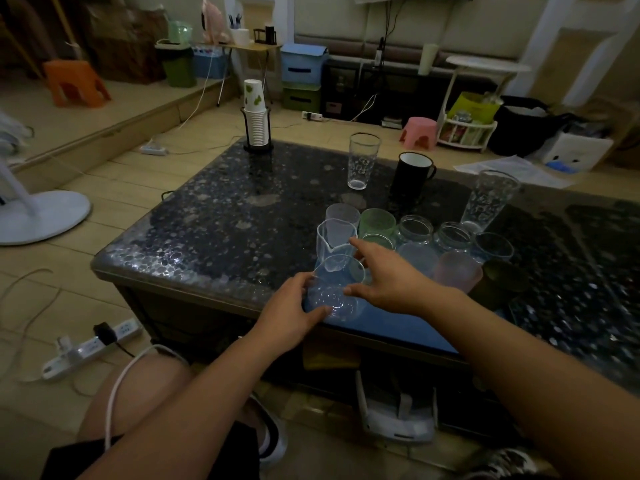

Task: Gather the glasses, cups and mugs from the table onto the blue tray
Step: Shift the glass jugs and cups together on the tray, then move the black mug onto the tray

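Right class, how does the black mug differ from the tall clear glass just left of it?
The black mug is opaque; the tall glass is see-through with a bubble pattern. The mug has a side handle; the glass has none. The mug is shorter and straight-sided; the glass flares toward its rim. Both stand upright on the table, off the blue tray.

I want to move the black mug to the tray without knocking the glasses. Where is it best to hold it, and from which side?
Probably by the handle, coming from the right. The black mug stands upright with its handle turned right, away from the tall glass on its left, so a hand there has free room.
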